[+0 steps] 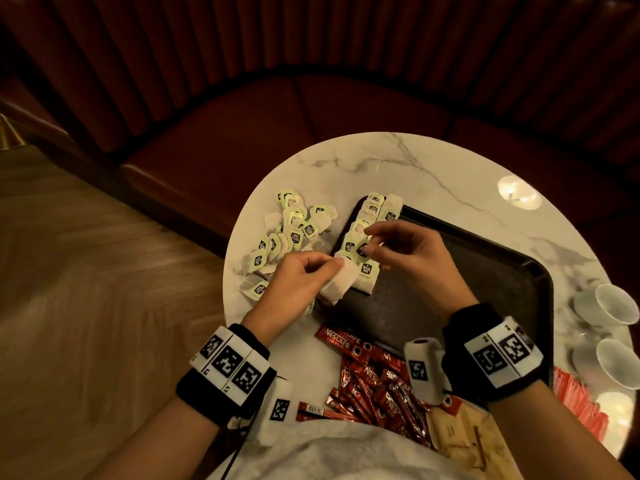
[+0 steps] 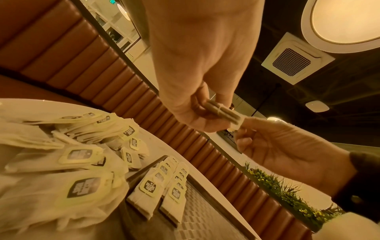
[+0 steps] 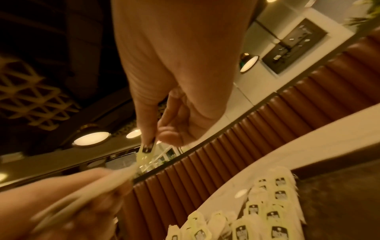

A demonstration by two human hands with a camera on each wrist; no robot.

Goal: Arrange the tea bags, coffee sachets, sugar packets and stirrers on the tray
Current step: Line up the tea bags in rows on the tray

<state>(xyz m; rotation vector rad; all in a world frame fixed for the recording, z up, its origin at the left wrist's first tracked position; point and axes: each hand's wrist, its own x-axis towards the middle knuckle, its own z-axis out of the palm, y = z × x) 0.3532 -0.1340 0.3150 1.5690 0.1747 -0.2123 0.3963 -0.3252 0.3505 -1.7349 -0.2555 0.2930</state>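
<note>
My left hand (image 1: 308,271) pinches a small stack of white tea bags (image 1: 337,285) just above the near left corner of the dark tray (image 1: 485,271). In the left wrist view the tea bags (image 2: 224,113) show edge-on between thumb and fingers. My right hand (image 1: 391,244) pinches a green tea bag tag (image 3: 147,148) beside them. Two rows of tea bags (image 1: 367,237) lie along the tray's left edge. A loose heap of tea bags (image 1: 287,233) sits on the marble table (image 1: 433,168) left of the tray. Red coffee sachets (image 1: 374,379) lie near my body.
Two white cups on saucers (image 1: 609,327) stand at the table's right edge. Red packets (image 1: 581,407) lie beside them, and brown packets with stirrers (image 1: 464,434) near my chest. A leather booth seat (image 1: 311,109) curves behind the table; wooden floor (image 1: 86,271) is to the left.
</note>
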